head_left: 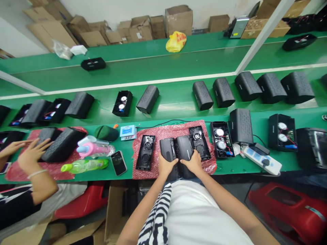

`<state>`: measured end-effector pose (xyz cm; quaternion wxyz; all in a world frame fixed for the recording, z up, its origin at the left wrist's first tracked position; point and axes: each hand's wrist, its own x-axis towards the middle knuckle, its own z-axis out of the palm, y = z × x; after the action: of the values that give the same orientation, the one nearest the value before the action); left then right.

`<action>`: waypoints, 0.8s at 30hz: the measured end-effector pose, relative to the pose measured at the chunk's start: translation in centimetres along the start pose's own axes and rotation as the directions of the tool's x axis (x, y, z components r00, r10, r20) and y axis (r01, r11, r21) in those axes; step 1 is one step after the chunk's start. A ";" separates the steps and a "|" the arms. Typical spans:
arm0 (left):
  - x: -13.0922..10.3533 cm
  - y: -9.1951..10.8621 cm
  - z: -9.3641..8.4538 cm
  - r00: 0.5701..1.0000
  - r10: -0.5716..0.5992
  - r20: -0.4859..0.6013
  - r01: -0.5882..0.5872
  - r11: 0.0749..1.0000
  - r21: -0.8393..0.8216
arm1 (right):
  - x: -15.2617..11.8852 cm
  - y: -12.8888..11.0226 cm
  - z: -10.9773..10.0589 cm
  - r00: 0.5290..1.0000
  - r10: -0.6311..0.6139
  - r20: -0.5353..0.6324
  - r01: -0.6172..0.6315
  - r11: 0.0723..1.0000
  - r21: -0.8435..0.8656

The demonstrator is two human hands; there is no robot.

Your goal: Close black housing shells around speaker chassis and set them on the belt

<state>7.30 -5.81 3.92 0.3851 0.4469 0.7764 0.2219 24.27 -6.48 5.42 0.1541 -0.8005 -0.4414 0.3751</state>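
Side by side in front of me are two black speaker housings. My left hand (167, 166) is wrapped round the left speaker housing (167, 147), its thumb at the inner edge. With the thumb also inward, my right hand (192, 163) grips the right speaker housing (184, 144). Their inner edges are close together; I cannot tell whether they touch. Flanking them on the pink bubble wrap (163, 131) are two open black panels, a left panel (145, 153) and a right panel (200, 143), each showing a round grille. My palms hide the lower outer sides of both housings.
Right of the wrap stand an open speaker box (221, 139) with wires and a power strip (263, 160). A phone (119, 163), a green bottle (85, 166) and a blue-white device (128, 132) lie left. A co-worker's hands (32, 153) touch housings. More housings (203, 95) line the belt.
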 end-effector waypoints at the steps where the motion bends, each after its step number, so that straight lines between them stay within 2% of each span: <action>1: 0.1 -0.3 -0.1 1.000 0.020 0.018 -0.018 0.996 -0.082 | 0.3 0.6 -0.2 0.999 -0.030 0.024 0.028 0.998 0.048; 3: 0.2 -1.0 -0.5 0.994 0.018 0.104 0.012 0.959 -0.284 | 1.0 1.9 -0.7 0.992 -0.064 0.110 0.041 0.979 0.200; 5: 0.2 -1.7 -1.1 0.974 -0.026 0.226 0.131 0.876 -0.465 | 1.7 3.3 -1.3 0.973 -0.070 0.222 -0.017 0.930 0.367; 7: 0.2 -2.2 -1.8 0.947 -0.061 0.316 0.238 0.795 -0.558 | 2.4 4.3 -1.7 0.955 -0.074 0.288 -0.073 0.880 0.469; 11: -0.1 -2.6 -2.3 0.940 -0.063 0.334 0.270 0.737 -0.620 | 3.2 5.1 -1.7 0.957 -0.078 0.278 -0.068 0.874 0.480; 15: -0.3 -2.7 -1.9 0.936 -0.034 0.352 0.275 0.694 -0.665 | 2.4 4.3 -1.3 0.956 -0.101 0.276 -0.015 0.922 0.386; 17: -0.3 -2.9 -1.4 0.943 -0.025 0.333 0.243 0.734 -0.635 | 1.4 3.3 -1.0 0.968 -0.125 0.216 0.070 0.967 0.246; 20: -0.3 -3.0 -0.5 0.985 0.035 0.166 0.050 0.875 -0.481 | -0.4 1.2 -0.1 0.987 -0.120 0.109 0.120 0.993 0.009; 22: -0.2 -3.0 0.1 0.994 0.099 0.053 -0.073 0.929 -0.363 | -1.1 0.1 0.5 0.989 -0.104 0.103 0.111 0.992 -0.064; 24: 0.0 -3.1 0.5 0.991 0.131 0.018 -0.118 0.942 -0.313 | -1.0 -0.3 0.7 0.989 -0.099 0.107 0.108 0.991 -0.075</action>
<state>6.11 -7.40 1.50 0.4509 0.4329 0.6943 0.3568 23.27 -7.23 5.56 0.1179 -0.7617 -0.5044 0.3891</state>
